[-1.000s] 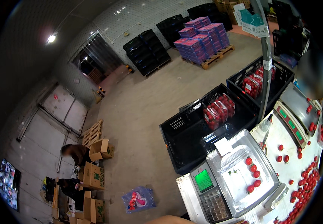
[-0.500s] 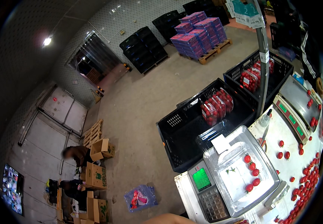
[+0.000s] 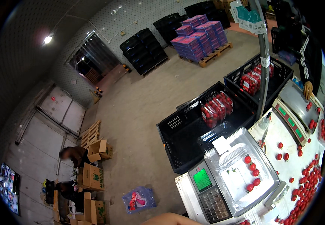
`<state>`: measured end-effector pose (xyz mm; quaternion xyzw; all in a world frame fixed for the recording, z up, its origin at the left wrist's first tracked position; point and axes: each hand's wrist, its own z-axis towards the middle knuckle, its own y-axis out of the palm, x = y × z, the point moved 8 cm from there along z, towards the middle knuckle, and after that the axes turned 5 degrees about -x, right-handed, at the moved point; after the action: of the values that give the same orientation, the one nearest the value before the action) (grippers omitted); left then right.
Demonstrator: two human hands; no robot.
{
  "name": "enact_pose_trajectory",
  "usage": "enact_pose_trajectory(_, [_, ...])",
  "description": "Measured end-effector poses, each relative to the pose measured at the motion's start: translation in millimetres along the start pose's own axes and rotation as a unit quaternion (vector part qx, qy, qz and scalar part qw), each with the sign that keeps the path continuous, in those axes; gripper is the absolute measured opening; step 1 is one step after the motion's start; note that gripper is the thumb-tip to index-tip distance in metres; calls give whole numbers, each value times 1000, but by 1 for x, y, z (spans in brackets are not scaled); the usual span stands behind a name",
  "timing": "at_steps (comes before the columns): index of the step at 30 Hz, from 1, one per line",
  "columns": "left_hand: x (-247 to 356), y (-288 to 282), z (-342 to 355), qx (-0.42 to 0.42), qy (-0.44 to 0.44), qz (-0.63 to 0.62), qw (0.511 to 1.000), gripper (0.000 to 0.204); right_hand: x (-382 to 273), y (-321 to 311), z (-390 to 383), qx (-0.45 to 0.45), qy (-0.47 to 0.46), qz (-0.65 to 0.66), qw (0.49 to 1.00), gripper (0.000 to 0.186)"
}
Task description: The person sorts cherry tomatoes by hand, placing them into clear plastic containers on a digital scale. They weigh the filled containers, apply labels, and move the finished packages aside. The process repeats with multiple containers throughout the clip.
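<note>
Head view: bare forearm (image 3: 171, 219) (prob.; which side is unclear) just shows at near edge; L hand & R hand both out of frame, so can't tell if either's open, closed or gripping, nor which is nearer. Digital scale (image 3: 209, 195) sits to R of arm, its steel pan (image 3: 271, 187) bearing clear plastic punnet (image 3: 230, 183) w/ 5 cherry tomatoes (image 3: 255, 173) in a loose row on its R side. Punnet lies R & far of arm, long axis approx. near-right to far-left, same as pan. Further R, loose cherry tomatoes (image 3: 306, 183) spread on white table (image 3: 277, 129). Beyond pan, black crate (image 3: 177, 146) holds filled punnets (image 3: 218, 108); far R, co-worker's hand (image 3: 308, 90) at 2nd scale (image 3: 291, 123), by its pan edge
</note>
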<state>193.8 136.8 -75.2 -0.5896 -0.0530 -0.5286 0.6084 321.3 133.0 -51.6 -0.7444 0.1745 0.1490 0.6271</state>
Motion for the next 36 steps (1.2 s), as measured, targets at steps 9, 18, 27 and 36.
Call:
enact_pose_trajectory(9, [-7,13,-4,-2,11,-36,999,46,0,-2,-5,8,-8,-14,1000,43])
enact_pose_trajectory(18, [-6,18,-4,-108,-1,-52,993,59,5,2,-18,33,-13,-14,999,49])
enact_pose_trajectory(27, [9,7,-10,41,106,-6,993,59,2,16,-53,144,-109,59,982,56])
enact_pose_trajectory(36, [7,24,-21,-144,65,0,988,48,5,29,-86,221,-102,163,956,55])
